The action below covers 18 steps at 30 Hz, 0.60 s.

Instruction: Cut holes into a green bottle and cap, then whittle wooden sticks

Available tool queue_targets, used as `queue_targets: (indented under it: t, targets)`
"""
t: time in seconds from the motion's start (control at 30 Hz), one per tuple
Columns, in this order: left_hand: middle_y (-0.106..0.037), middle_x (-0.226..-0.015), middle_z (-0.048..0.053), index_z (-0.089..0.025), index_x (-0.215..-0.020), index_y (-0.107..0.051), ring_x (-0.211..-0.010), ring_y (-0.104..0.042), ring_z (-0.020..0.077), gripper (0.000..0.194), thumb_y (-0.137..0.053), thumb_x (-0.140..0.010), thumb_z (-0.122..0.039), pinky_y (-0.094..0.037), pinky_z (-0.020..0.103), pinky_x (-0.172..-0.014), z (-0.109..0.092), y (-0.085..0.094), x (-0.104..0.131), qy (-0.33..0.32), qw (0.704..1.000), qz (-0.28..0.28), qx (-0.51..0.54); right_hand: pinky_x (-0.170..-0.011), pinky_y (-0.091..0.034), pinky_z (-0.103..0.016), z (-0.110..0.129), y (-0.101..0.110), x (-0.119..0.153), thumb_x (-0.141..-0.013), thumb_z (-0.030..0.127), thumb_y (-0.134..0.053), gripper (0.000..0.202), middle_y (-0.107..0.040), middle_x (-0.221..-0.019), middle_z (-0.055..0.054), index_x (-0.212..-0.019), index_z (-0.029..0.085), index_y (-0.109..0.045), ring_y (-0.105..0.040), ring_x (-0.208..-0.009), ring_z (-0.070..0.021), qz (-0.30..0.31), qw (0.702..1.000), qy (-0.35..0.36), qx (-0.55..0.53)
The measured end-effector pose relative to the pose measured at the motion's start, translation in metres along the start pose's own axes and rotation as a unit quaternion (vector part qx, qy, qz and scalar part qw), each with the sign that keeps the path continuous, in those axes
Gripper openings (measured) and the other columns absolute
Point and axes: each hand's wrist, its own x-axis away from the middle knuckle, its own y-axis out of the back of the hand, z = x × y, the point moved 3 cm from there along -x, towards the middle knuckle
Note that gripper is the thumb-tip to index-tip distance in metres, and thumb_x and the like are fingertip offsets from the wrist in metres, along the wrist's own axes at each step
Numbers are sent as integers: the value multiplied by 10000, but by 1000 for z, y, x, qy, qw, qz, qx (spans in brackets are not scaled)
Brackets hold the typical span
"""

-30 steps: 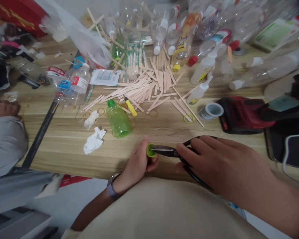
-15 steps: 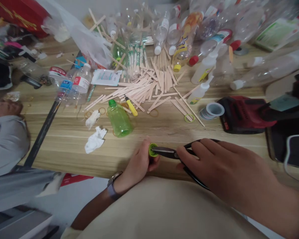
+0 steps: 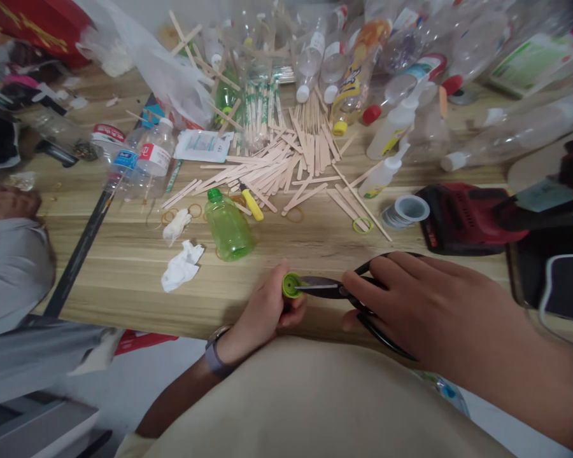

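Near the table's front edge, my left hand [image 3: 267, 306] pinches a small green cap [image 3: 291, 285], its hollow side facing up with a dark spot inside. My right hand [image 3: 424, 305] is wrapped round the black handles of a pair of scissors [image 3: 322, 287]. The blades point left, and their tips reach the cap's rim. Just beyond my left hand, a green bottle [image 3: 229, 226] lies on the table, beside a tool with a yellow handle [image 3: 253, 203].
Wooden sticks [image 3: 267, 166] are heaped mid-table, with many plastic bottles behind. On the right are a wire spool [image 3: 405, 211] and a red-black power tool [image 3: 463, 219]. Crumpled tissue [image 3: 182, 266] lies left of the green bottle. Another person's hand [image 3: 9, 202] rests at far left.
The scissors' tips have drawn back from the cap's centre to its rim, showing more of its inside. My right hand has shifted slightly up and to the right.
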Motion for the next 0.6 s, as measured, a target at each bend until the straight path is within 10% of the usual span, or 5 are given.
queue_targets:
  t: [0.3, 0.6]
  targets:
    - [-292, -330, -55, -211, -510, -365, -321, -205, 79, 579, -133, -946, -511, -199, 261, -408, 0, 1, 0, -8, 1000, 9, -13, -607, -200, -309, 2, -2, -1, -755, 291, -704, 132, -494, -663, 12, -840, 226, -625, -497, -633, -205, 5, 1000, 8, -11]
    - [-290, -327, -55, -212, -508, -359, -306, -199, 75, 585, -121, -946, -516, -199, 265, -406, 0, 1, -1, -2, 1000, 16, -9, -598, -181, -318, 7, -3, -1, -797, 21, -464, 258, -503, -639, -24, -854, 197, -645, -447, -619, -195, -33, 998, 22, 38]
